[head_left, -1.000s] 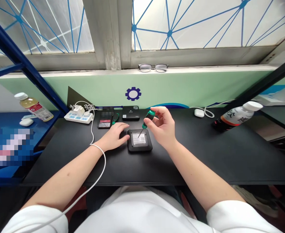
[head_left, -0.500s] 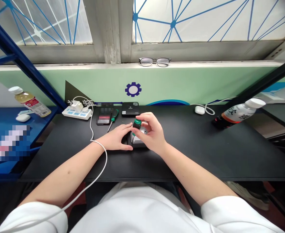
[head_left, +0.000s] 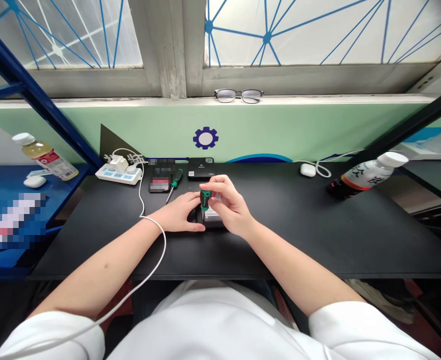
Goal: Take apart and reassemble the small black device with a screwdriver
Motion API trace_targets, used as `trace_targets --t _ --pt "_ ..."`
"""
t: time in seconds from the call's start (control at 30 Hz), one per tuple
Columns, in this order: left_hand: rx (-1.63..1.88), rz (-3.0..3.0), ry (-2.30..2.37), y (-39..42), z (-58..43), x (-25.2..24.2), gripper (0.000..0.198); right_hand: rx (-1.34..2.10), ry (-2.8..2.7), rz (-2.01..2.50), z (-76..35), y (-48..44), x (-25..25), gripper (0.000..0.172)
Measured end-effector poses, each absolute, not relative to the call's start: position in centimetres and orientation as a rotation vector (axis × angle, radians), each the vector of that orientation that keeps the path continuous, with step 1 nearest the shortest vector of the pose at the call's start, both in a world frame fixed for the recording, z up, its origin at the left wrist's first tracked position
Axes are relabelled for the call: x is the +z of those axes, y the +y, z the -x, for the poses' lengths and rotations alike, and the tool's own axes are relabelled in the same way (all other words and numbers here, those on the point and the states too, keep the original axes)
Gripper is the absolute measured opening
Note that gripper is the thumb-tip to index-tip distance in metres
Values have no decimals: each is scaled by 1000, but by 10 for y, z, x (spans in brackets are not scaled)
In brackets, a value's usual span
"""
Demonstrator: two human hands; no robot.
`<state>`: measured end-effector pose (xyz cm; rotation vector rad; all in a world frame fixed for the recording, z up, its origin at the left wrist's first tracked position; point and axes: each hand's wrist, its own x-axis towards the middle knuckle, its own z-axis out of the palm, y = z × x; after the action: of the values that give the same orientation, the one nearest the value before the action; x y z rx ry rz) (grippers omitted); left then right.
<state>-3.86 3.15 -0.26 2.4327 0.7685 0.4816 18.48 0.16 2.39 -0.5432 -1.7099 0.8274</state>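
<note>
On the black tabletop [head_left: 299, 240], a green-handled screwdriver [head_left: 205, 200] is pinched in the right hand [head_left: 231, 207] over a boxy device [head_left: 214, 224] (label [head_left: 211, 214] can't be read), its side touched by the spread left hand [head_left: 180, 212].

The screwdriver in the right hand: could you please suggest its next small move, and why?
Probably press the screwdriver lightly down before any turning. The right hand holds it pointing down near the left edge of the black box, and the left hand lies along that side, perhaps steadying it. Whether the screwdriver is seated, I cannot tell.
</note>
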Motion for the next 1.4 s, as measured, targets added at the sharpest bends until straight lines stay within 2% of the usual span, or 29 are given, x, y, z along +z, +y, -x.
trace_targets --t 0.2,0.3,0.4,0.53,0.67,0.77,0.83,0.97,1.07,1.2,1.3,1.4 --pt "441 -2431 819 32 41 -6 86 1040 -1596 505 -188 1 25 23" --pt "429 -2425 857 32 41 -7 81 1164 -1572 460 -188 -1 26 18" --pt "442 -2419 838 31 40 -4 74 1205 -1583 422 -185 -3 24 22" --pt "479 -2408 737 31 38 1 80 1230 -1592 375 -181 -2 20 26" --pt "478 -2439 773 32 39 -1 78 975 -1721 430 -183 -1 20 24" --pt "450 -2462 802 32 40 -3 80 693 -1790 531 -188 1 22 29" --pt "438 -2468 822 32 40 -4 81 632 -1792 552 -190 1 24 32" --pt "443 -2462 838 32 41 -6 84 627 -1758 519 -191 -1 27 30" --pt "437 -2442 847 32 42 -7 86 677 -1698 519 -188 -3 26 15" --pt "412 -2428 870 32 44 -8 77 847 -1626 548 -185 -6 21 33" --pt "415 -2431 852 32 43 -8 81 925 -1652 536 -185 -7 20 26" --pt "437 -2429 853 32 42 -7 84 831 -1735 537 -187 -6 23 27"
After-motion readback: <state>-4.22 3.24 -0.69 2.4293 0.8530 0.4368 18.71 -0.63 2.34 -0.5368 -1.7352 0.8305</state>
